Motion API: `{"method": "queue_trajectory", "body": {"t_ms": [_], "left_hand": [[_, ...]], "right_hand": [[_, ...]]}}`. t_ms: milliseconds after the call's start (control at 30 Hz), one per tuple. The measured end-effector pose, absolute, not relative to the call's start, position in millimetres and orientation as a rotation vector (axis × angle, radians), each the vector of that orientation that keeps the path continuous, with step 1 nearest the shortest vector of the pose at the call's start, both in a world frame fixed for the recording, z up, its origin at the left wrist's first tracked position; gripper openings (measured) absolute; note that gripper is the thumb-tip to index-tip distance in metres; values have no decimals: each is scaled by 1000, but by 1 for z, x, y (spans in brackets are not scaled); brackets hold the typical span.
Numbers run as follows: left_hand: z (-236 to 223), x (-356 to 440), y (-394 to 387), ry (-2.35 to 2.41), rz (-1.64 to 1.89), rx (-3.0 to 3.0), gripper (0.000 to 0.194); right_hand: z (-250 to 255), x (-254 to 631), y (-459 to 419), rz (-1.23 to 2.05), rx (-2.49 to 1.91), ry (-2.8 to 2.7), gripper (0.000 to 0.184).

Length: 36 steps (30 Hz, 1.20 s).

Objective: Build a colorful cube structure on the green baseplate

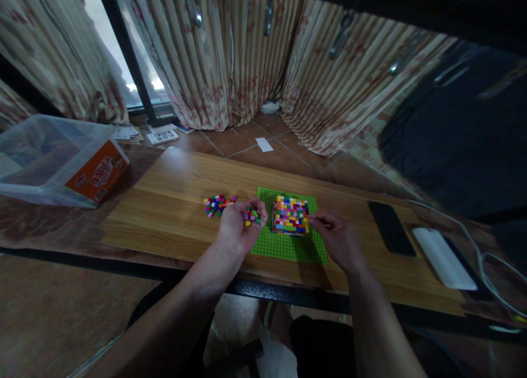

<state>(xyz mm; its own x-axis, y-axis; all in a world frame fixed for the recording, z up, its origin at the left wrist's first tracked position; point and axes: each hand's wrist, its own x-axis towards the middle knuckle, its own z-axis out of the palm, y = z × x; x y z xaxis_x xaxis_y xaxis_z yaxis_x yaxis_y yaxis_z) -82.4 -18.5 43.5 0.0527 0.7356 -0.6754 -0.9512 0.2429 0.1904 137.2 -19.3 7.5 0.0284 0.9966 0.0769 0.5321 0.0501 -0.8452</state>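
My left hand (242, 221) is turned palm up and cupped around several small coloured toy bricks (250, 217). Just left of it, on the wooden board, lies a loose pile of toy bricks (216, 204). A box-shaped block of many-coloured bricks (290, 214) stands on a green studded baseplate (284, 249). At the right side of that block is my right hand (333, 232), thumb and forefinger pinched together at its edge. Whatever is between those fingertips is too small to make out.
A clear plastic bin (49, 158) with an orange label stands at the left. Toward the right of the wooden board (164, 196) lie a black phone (391, 227) and a white oblong object (444, 257), with a white cable (473, 238) beyond. Curtains (222, 54) hang behind.
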Motion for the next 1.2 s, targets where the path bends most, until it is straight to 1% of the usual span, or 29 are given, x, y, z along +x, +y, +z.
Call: {"method": "queue_trajectory", "body": {"t_ms": [233, 567, 833, 1033, 1133, 1200], "left_hand": [[38, -83, -16, 771, 1292, -296, 16], [39, -83, -18, 755, 1285, -232, 15], [44, -81, -19, 735, 1271, -181, 13], [44, -80, -24, 584, 1252, -117, 28], [45, -80, -26, 541, 1235, -93, 34], [46, -79, -26, 524, 1233, -91, 37]], "right_hand": [[3, 137, -14, 798, -1601, -1526, 27], [1, 135, -11, 908, -1613, -1414, 30], [7, 125, -12, 908, -1615, -1328, 26], [4, 130, -12, 847, -1653, -1406, 27], [5, 129, -14, 716, -1662, -1445, 26], [10, 123, -19, 625, -1547, -1441, 22]]}}
